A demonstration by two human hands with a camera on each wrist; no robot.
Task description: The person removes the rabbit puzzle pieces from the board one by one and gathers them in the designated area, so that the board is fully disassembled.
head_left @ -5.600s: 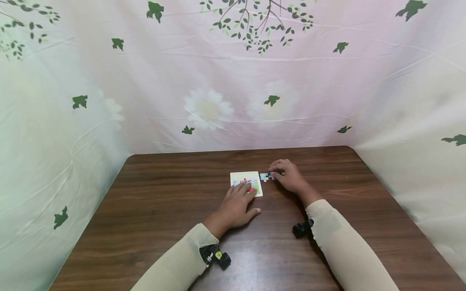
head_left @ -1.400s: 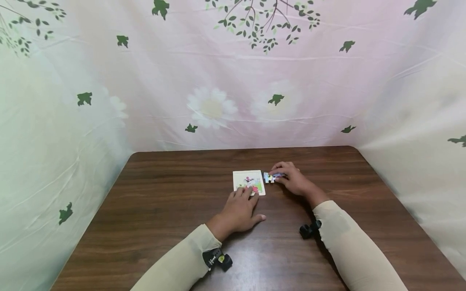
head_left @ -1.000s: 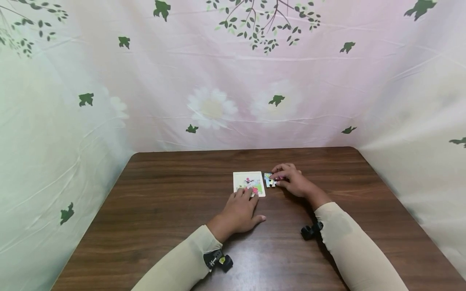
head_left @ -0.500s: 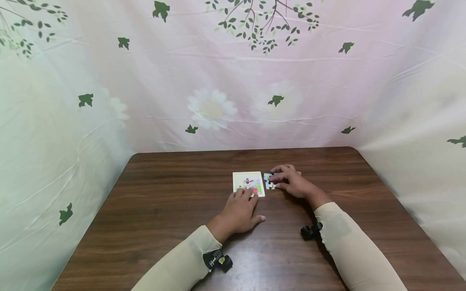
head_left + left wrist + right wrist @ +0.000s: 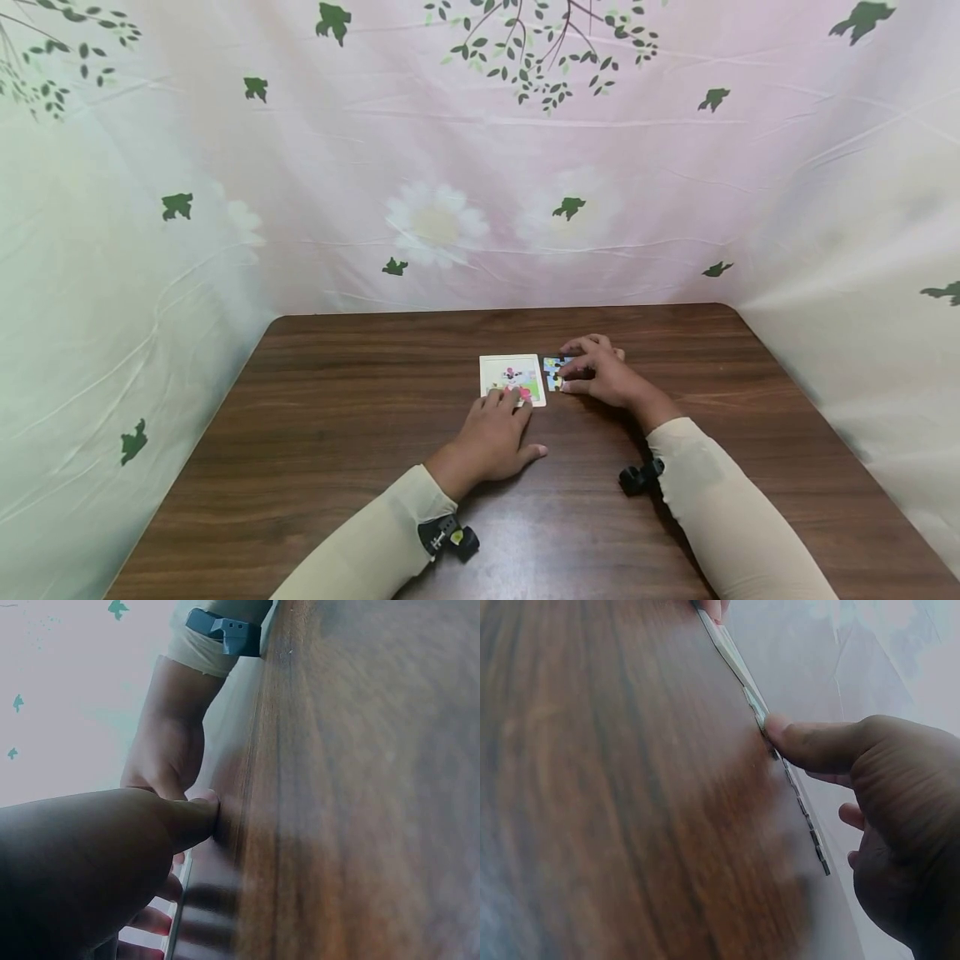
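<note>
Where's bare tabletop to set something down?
Bare wood lies between the puzzle board and the left edge of the table, and between left sleeve and right sleeve. Just right of the board is crowded: pieces lie partly under the right hand. The left hand overlaps the board's near edge.

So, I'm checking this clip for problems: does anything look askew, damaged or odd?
Nothing stands out: the white-framed square picture board lies on the brown wood-grain table, and the small multicoloured jigsaw pieces lie close beside it. The left hand and right hand partly cover them, so hidden flaws can't be ruled out.
</note>
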